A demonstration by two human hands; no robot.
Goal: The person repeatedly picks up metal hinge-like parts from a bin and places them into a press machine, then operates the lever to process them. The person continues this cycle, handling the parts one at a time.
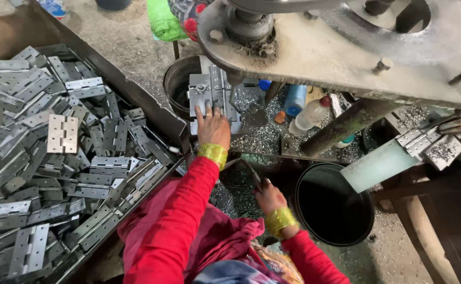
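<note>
L hand [213,128] flat, fingers spread, pressing hinge [213,95] at 12 o'clock | R hand [269,197] clamped on lever [250,172] at 5 | keep fingers off the punch, hinge square

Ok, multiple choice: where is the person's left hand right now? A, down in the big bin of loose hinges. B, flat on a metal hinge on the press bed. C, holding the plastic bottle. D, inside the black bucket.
B: the left hand lies with fingers spread on a grey hinge on the press bed, apart from the bin of hinges, the black bucket and the plastic bottle.
</note>
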